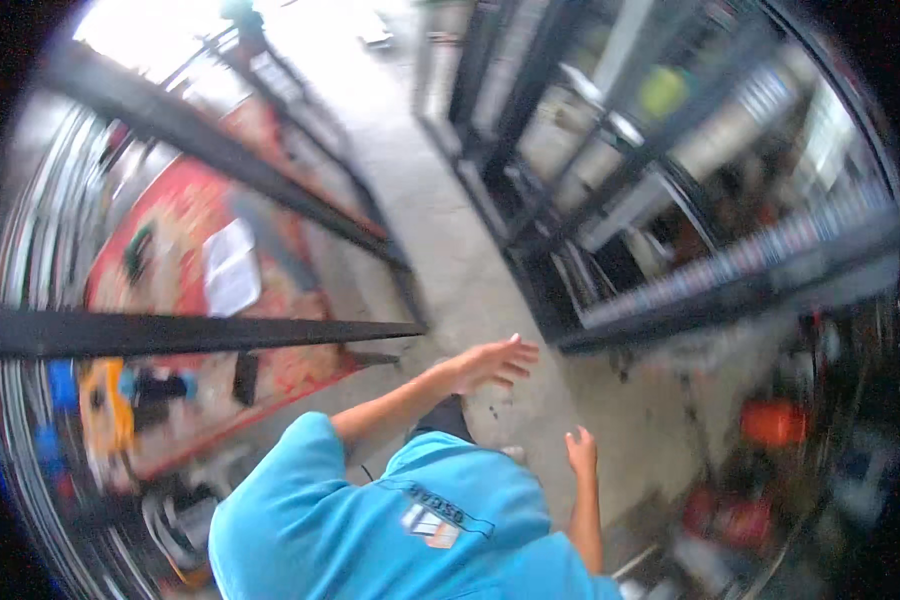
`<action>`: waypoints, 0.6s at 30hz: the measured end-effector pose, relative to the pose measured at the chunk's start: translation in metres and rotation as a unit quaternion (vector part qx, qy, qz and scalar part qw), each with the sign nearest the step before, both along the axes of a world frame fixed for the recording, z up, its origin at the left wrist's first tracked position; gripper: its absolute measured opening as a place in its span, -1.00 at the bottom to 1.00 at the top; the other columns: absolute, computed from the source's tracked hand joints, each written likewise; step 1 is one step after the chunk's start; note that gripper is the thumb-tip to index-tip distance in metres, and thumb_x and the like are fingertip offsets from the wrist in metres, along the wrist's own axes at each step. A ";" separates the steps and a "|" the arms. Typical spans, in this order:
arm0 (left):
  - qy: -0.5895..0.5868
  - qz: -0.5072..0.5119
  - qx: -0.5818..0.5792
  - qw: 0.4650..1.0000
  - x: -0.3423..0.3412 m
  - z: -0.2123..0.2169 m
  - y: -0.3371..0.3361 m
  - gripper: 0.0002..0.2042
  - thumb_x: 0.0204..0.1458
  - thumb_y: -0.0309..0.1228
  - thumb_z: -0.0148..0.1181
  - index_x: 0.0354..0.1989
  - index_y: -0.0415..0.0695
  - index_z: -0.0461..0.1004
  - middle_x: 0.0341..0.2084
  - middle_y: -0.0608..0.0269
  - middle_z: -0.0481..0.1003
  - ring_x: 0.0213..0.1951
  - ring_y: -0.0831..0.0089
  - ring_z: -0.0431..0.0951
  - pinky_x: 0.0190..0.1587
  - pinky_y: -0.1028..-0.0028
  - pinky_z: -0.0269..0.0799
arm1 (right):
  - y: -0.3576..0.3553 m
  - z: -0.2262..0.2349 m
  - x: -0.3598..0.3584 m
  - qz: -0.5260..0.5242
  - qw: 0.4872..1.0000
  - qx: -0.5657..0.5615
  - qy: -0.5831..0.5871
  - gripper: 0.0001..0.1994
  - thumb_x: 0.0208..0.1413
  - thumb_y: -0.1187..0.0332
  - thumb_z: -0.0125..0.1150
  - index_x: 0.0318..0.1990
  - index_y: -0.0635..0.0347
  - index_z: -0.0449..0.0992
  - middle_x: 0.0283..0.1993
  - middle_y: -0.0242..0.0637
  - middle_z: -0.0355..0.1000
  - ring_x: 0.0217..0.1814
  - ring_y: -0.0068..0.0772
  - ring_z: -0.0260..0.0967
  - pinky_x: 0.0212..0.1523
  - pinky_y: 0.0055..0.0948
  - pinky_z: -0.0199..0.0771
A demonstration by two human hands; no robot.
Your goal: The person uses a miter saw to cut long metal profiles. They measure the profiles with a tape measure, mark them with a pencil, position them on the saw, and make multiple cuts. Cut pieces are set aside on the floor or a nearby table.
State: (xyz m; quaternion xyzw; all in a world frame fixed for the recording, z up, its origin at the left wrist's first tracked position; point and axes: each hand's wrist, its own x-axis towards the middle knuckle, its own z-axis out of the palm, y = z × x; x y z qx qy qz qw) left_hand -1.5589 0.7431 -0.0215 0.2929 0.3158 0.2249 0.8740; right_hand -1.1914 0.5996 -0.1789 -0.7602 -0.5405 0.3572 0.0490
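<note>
My left hand (493,365) reaches forward across the front of my body, over the grey concrete floor (460,255). Its fingers are stretched and apart, with nothing in them. Lower and further right, my right hand (582,450) is raised beside my body; its fingertips point up and no object shows in it. Neither hand touches anything. Nearest to my left hand are the end of a dark metal bar (220,331) on the left and the lower corner of a black metal frame (570,335) on the right.
A red, worn worktable (170,215) on the left bears a white sheet (232,268) and a yellow tool-like object (108,410). Black frames with glass or panels line the right of the walkway. Blurred clutter, including an orange-red object (773,423), lies at lower right.
</note>
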 end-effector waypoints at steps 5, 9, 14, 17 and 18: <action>-0.263 -0.114 0.226 0.931 0.145 0.156 -0.042 -0.23 0.31 0.16 -0.07 0.40 -0.33 0.19 0.36 -0.11 0.27 0.34 0.09 0.33 0.33 0.09 0.20 | -0.137 0.004 0.075 -0.122 0.992 -0.007 -0.007 -0.41 0.19 0.02 0.26 0.16 0.38 0.47 0.08 0.15 0.52 0.12 0.13 0.49 0.13 -0.11 0.49; -0.478 -0.207 0.259 0.814 0.242 0.263 -0.142 -0.19 0.31 0.31 -0.44 0.28 -0.20 0.37 0.22 -0.35 0.39 0.26 -0.43 0.31 0.27 -0.30 0.15 | -0.219 -0.031 0.104 -0.129 0.992 -0.008 0.013 -0.50 0.16 0.09 0.21 0.06 0.37 0.53 0.05 0.19 0.51 0.11 0.22 0.46 0.11 -0.02 0.48; -0.617 -0.390 0.156 0.665 0.360 0.312 -0.218 -0.16 0.30 0.33 -0.49 0.23 -0.19 0.43 0.19 -0.35 0.40 0.26 -0.43 0.30 0.28 -0.29 0.13 | -0.327 -0.018 0.111 -0.187 0.976 -0.113 -0.005 -0.45 0.11 0.04 0.29 0.10 0.32 0.54 -0.04 0.10 0.58 -0.04 0.11 0.55 0.03 -0.08 0.53; -0.623 -0.427 0.150 0.638 0.409 0.314 -0.238 -0.14 0.28 0.35 -0.48 0.23 -0.21 0.43 0.21 -0.33 0.40 0.27 -0.36 0.30 0.29 -0.24 0.13 | -0.371 -0.001 0.103 -0.391 0.907 -0.116 0.103 -0.45 0.16 0.07 0.25 0.19 0.28 0.49 0.19 0.17 0.46 0.23 0.18 0.41 0.22 -0.03 0.45; -0.629 -0.442 0.139 0.624 0.426 0.314 -0.245 -0.13 0.28 0.36 -0.48 0.23 -0.22 0.43 0.21 -0.32 0.40 0.28 -0.34 0.30 0.30 -0.23 0.13 | -0.389 -0.009 0.094 -0.408 0.901 -0.118 0.091 -0.43 0.16 0.06 0.26 0.21 0.27 0.48 0.20 0.15 0.46 0.25 0.17 0.41 0.23 -0.03 0.44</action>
